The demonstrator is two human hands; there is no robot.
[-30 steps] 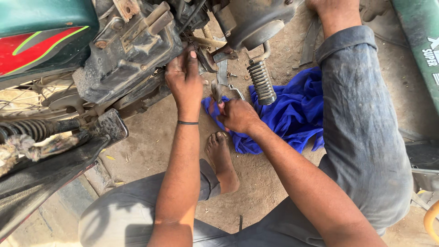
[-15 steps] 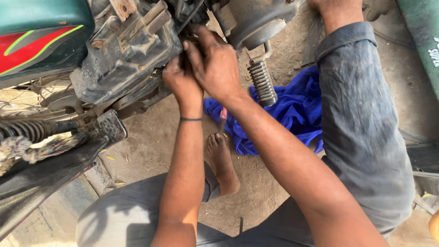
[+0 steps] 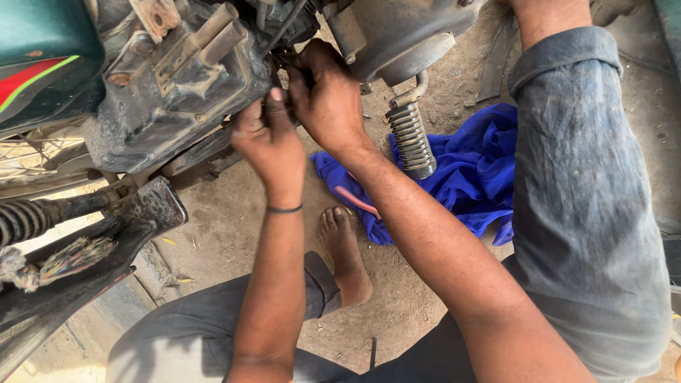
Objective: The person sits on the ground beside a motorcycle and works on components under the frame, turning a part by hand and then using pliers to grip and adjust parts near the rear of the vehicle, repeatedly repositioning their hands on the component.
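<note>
Grimy cast metal of the engine casing (image 3: 177, 92) sits at 10 o'clock, where the left hand (image 3: 269, 145) braces its edge, grip half curled, and the right hand (image 3: 330, 96) pinches shut on a hidden fitting, blue cloth (image 3: 468, 177) lying near at 4 o'clock.

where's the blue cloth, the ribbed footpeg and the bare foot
blue cloth (image 3: 472, 174), head view, middle of its folds
ribbed footpeg (image 3: 411, 142), head view, mid ribbed sleeve
bare foot (image 3: 344, 252), head view, top of the foot
</note>
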